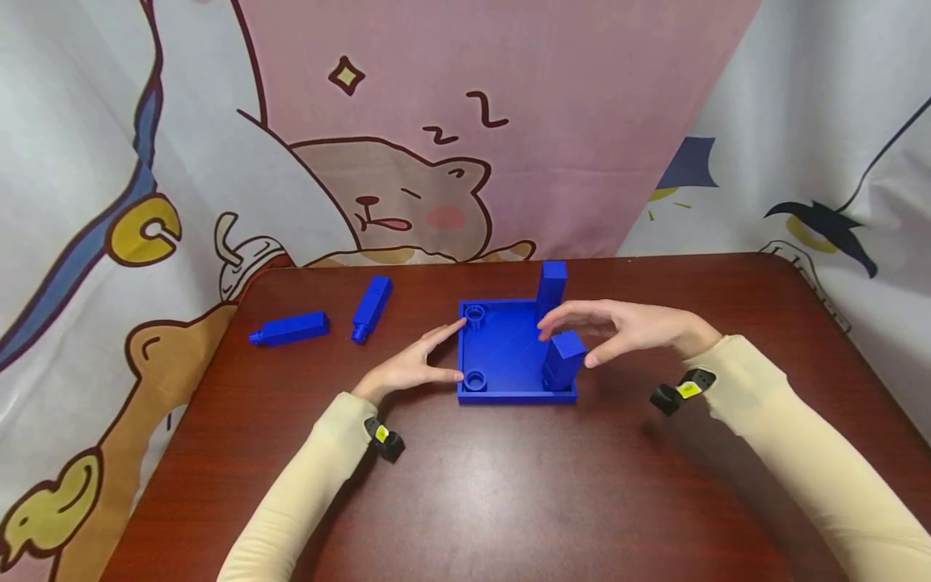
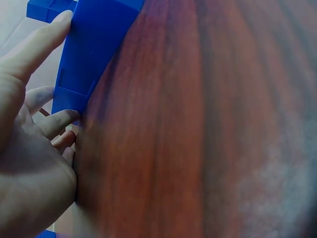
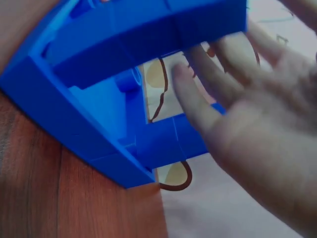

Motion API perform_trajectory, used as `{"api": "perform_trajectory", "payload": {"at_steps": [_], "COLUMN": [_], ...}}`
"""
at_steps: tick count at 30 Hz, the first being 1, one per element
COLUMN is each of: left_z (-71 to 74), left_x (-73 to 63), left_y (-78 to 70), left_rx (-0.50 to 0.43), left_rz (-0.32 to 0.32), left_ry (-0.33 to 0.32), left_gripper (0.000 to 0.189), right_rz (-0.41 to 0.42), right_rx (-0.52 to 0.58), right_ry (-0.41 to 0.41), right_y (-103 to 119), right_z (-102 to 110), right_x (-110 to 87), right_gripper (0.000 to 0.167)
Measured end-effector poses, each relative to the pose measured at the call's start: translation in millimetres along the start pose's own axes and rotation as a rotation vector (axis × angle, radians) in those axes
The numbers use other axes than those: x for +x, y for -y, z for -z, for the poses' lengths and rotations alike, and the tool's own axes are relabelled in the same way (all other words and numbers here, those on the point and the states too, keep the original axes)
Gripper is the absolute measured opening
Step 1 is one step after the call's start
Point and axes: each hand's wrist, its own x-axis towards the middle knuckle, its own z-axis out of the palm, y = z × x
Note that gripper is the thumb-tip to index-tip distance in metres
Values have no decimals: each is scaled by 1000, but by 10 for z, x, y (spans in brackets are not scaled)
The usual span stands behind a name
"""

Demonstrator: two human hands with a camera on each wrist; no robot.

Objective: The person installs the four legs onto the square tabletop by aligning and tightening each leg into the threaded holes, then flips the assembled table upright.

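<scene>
A square blue tray-like base [image 1: 516, 398] lies on the table with its raised rim upward. Two square blue legs, a front one [image 1: 563, 361] and a back one [image 1: 553, 284], stand upright in its right corners. Round sockets show at the left corners, one at the back [image 1: 475, 317] and one at the front [image 1: 475, 381]. My left hand [image 1: 402, 368] touches the left side of the base, thumb and fingers spread. Around the front leg hovers my right hand [image 1: 640, 327], its fingers loosely bent; the right wrist view shows them apart from that leg [image 3: 148, 42].
Two loose blue legs with threaded ends lie left of the base, one nearly sideways [image 1: 294, 328] and one slanting [image 1: 372, 305]. The brown wooden table [image 1: 465, 493] ends at a cartoon-printed curtain [image 1: 582, 129] behind. Both wrists wear small black cameras.
</scene>
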Motion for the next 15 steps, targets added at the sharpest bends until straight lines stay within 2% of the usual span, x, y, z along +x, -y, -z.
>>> {"api": "perform_trajectory", "payload": {"at_steps": [3,4,10,15], "left_z": [27,26,-35,-29], "left_x": [-42,-42,45,69], "left_y": [-142,-141,151,207], "left_rx": [-7,-7,21,28], "left_rz": [-3,-4,-10,-18], "left_ry": [7,8,-12,-18], "left_gripper": [85,85,89,90], "right_rz": [30,36,38,24], "right_rx": [58,74,93,84], "right_ry": [90,108,131,127], "right_y": [-31,-41,-74,-87], "right_z": [58,72,114,125], "right_x": [-10,-10,7,14], "right_gripper": [52,50,44,41]}}
